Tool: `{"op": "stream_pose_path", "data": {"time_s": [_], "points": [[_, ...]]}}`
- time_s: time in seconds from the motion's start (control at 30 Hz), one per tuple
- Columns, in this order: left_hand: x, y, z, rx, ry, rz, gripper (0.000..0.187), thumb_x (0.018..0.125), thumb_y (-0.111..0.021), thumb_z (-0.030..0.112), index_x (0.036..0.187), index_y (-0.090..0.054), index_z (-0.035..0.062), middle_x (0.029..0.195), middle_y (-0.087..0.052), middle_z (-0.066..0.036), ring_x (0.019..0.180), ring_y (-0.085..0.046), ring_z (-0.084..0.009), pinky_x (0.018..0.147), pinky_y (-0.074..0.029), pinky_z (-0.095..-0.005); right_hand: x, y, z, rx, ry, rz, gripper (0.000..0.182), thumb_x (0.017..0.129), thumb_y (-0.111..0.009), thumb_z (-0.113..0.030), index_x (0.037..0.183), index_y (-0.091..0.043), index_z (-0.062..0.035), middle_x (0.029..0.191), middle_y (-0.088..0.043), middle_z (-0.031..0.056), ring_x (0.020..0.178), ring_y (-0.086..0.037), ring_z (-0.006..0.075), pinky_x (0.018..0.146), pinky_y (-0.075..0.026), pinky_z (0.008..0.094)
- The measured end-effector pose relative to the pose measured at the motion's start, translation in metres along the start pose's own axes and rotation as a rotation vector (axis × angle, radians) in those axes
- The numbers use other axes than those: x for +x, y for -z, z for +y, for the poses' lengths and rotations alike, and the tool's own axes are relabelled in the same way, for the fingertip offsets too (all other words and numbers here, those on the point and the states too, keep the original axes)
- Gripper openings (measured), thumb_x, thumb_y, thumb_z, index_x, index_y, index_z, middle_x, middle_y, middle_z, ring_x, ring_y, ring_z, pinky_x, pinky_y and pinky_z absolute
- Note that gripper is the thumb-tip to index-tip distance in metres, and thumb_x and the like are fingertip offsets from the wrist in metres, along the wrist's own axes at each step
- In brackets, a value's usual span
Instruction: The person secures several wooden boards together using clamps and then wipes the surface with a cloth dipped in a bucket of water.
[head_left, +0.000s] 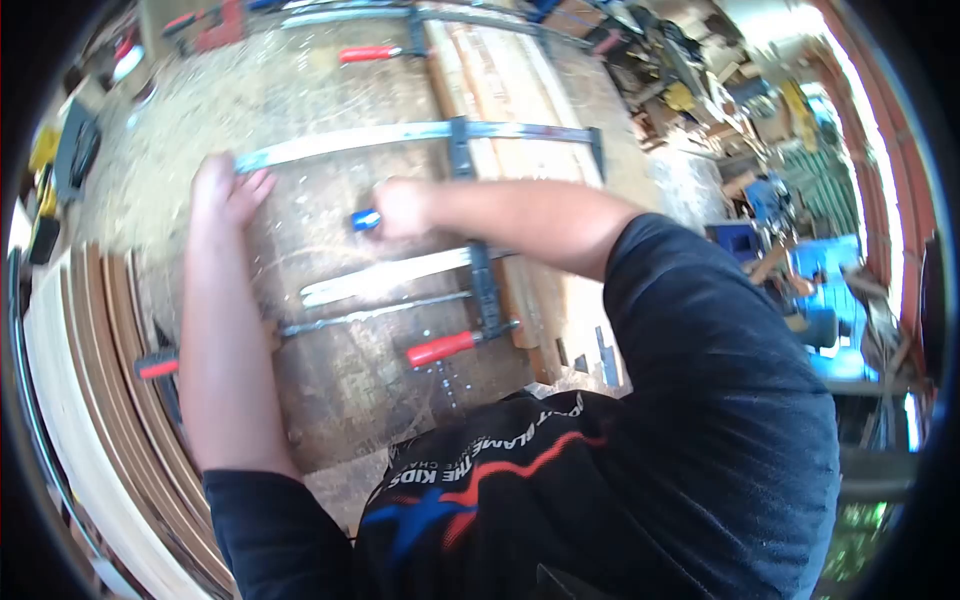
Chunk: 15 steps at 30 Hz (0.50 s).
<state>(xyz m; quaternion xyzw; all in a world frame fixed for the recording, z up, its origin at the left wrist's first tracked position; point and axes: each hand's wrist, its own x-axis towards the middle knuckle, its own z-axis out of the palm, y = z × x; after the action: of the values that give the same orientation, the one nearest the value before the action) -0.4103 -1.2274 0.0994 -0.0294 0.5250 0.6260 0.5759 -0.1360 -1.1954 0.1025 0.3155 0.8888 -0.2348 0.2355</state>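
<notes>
My left hand point(235, 192) is at the left end of a long metal bar clamp point(350, 142), its fingers curled around the end of the bar. In my right fist point(400, 208) is a clamp handle point(364, 219), its blue end sticking out to the left. The clamp's dark jaw point(460, 150) stands against the near side of the pale wooden boards point(510, 85), and its bar crosses over them. Closer to my body, a second bar clamp point(390, 275) with a red handle point(441, 349) also reaches the boards.
Another clamp with a red handle point(368, 53) lies across the boards' far end. Long timber strips point(90, 340) stand along the left side of the worn workbench point(330, 400). A black-and-red tool handle point(157, 364) lies by my left forearm. Clutter fills the right background.
</notes>
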Motion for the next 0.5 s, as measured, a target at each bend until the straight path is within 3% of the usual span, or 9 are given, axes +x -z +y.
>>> {"op": "stream_pose_path", "data": {"time_s": [0.03,0.1,0.13,0.23,0.27,0.37,0.4,0.5], "points": [[0.011,0.006,0.001,-0.009,0.032,-0.046,0.035,0.107,-0.038,0.023,0.132,-0.038,-0.0007,0.127,-0.05,-0.02,0.123,-0.055,-0.0376,0.103,-0.048,-0.0556,-0.017,0.002,-0.013,-0.108,-0.062,0.167,0.027,0.086,-0.066,-0.028,0.103,-0.073,-0.009,0.092,-0.075,0.0157,0.087,-0.074,0.0317,0.076,-0.059,0.0445],[-0.001,0.002,-0.001,0.032,-0.034,-0.038,0.033,0.107,-0.037,0.024,0.13,-0.041,-0.0002,0.127,-0.051,-0.019,0.121,-0.056,-0.0346,0.102,-0.048,-0.0547,-0.027,-0.004,-0.016,-0.027,-0.094,0.245,0.029,0.084,-0.061,-0.025,0.105,-0.074,-0.0089,0.098,-0.073,0.0194,0.097,-0.071,0.0356,0.085,-0.056,0.0466],[-0.001,-0.005,-0.001,0.061,-0.034,-0.036,0.032,0.107,-0.037,0.022,0.13,-0.041,-0.0003,0.126,-0.052,-0.019,0.119,-0.058,-0.0334,0.1,-0.05,-0.0539,-0.024,-0.006,-0.012,-0.042,-0.091,0.232,0.03,0.084,-0.063,-0.026,0.107,-0.073,-0.0099,0.101,-0.073,0.0182,0.095,-0.072,0.0351,0.084,-0.056,0.0471],[0.006,0.004,-0.005,0.157,-0.066,0.038,0.031,0.106,-0.036,0.017,0.13,-0.043,-0.0005,0.125,-0.057,-0.019,0.112,-0.064,-0.0298,0.094,-0.055,-0.0508,-0.015,0.014,-0.014,-0.119,-0.072,-0.017,0.034,0.081,-0.069,-0.028,0.11,-0.073,-0.0111,0.107,-0.073,0.0178,0.095,-0.07,0.036,0.086,-0.056,0.0467],[0.013,0.005,-0.01,0.206,-0.087,0.067,0.031,0.106,-0.035,0.015,0.13,-0.043,-0.0008,0.124,-0.059,-0.018,0.109,-0.066,-0.0285,0.091,-0.057,-0.0495,0.0,0.017,-0.001,-0.084,0.044,-0.138,0.037,0.081,-0.074,-0.034,0.11,-0.074,-0.0107,0.108,-0.074,0.0169,0.093,-0.072,0.0319,0.08,-0.057,0.0446],[0.024,0.007,-0.015,0.286,-0.13,0.132,0.032,0.104,-0.033,0.01,0.132,-0.044,-0.0008,0.119,-0.063,-0.016,0.102,-0.07,-0.025,0.083,-0.061,-0.0453,0.049,0.009,0.027,0.454,-0.02,-0.529,0.039,0.084,-0.076,-0.039,0.108,-0.074,-0.0088,0.102,-0.075,0.0152,0.089,-0.073,0.0262,0.074,-0.056,0.0401],[0.025,0.007,-0.016,0.305,-0.141,0.147,0.033,0.103,-0.032,0.008,0.133,-0.044,-0.0006,0.118,-0.064,-0.015,0.1,-0.071,-0.0239,0.081,-0.062,-0.0439,0.053,0.01,0.03,0.56,-0.12,-0.73,0.036,0.088,-0.074,-0.04,0.104,-0.073,-0.0077,0.091,-0.073,0.0069,0.078,-0.07,0.019,0.064,-0.053,0.0353],[0.027,0.011,-0.017,0.346,-0.134,0.123,0.031,0.106,-0.037,0.012,0.132,-0.049,0.0004,0.117,-0.065,-0.014,0.101,-0.071,-0.0222,0.08,-0.063,-0.0425,0.057,0.02,0.03,0.585,-0.076,-0.847,0.028,0.088,-0.076,-0.032,0.099,-0.073,-0.0065,0.071,-0.062,0.0024,0.063,-0.062,0.0152,0.056,-0.049,0.0342]]}}
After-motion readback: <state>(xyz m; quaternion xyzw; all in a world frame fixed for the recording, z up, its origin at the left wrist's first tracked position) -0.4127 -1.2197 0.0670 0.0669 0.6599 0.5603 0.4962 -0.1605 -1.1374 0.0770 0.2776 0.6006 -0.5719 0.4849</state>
